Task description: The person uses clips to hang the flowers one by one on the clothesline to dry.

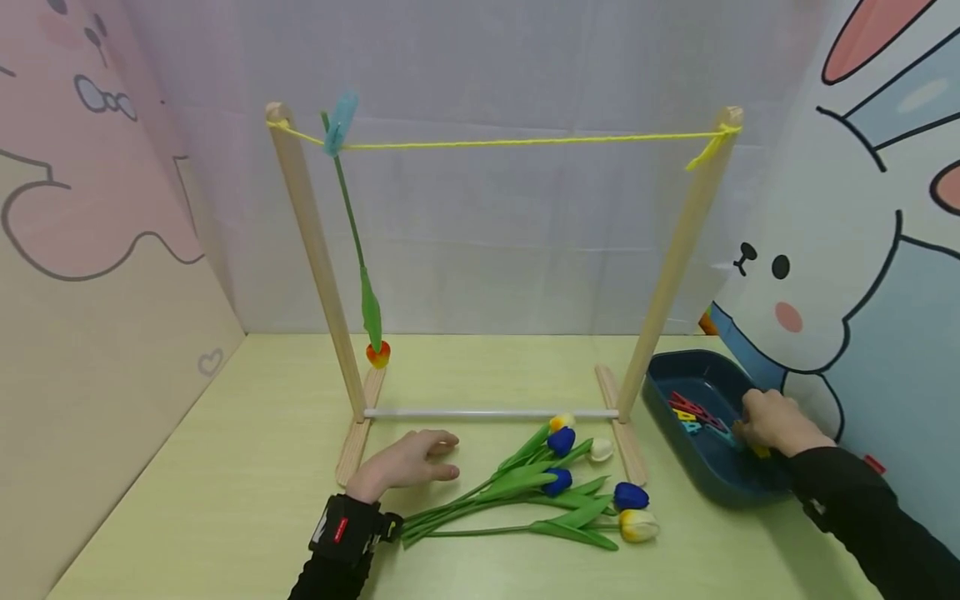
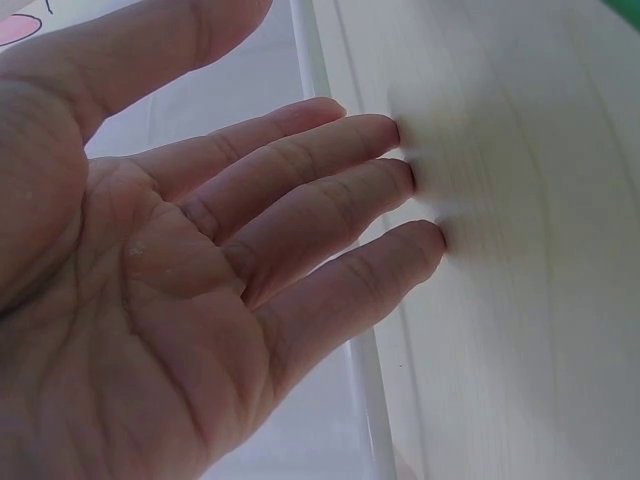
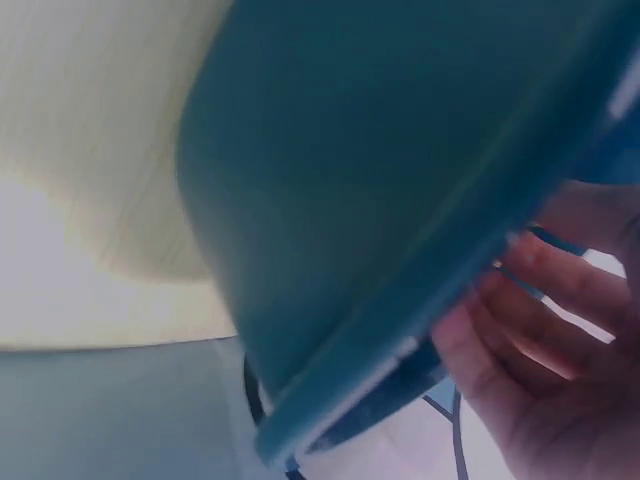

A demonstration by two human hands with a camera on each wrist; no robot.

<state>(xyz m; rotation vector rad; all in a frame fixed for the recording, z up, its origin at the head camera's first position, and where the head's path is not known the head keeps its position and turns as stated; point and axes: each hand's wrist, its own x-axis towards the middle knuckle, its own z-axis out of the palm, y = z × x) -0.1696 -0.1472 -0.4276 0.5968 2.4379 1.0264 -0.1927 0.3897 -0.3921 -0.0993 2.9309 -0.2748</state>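
My left hand [image 1: 408,460] has relaxed fingers and an empty palm; in the left wrist view its fingertips [image 2: 430,237] meet or nearly meet the table. Just to its right lie several artificial tulips [image 1: 525,492] with blue, white and yellow heads. My right hand [image 1: 776,421] reaches over the rim into a dark blue basin [image 1: 678,429] that holds colored clothespins [image 1: 693,408]. Its fingertips are partly hidden by the rim in the right wrist view, so a grip cannot be made out. A red-orange tulip [image 1: 378,353] hangs head down from a blue clothespin [image 1: 341,125].
A yellow string [image 1: 525,142] runs between two wooden posts [image 1: 315,250] above the table. A white rod [image 1: 487,413] joins their wooden feet [image 1: 630,454] low down. Cartoon-printed panels [image 1: 862,292] stand at both sides, with a pale cloth [image 1: 487,250] behind.
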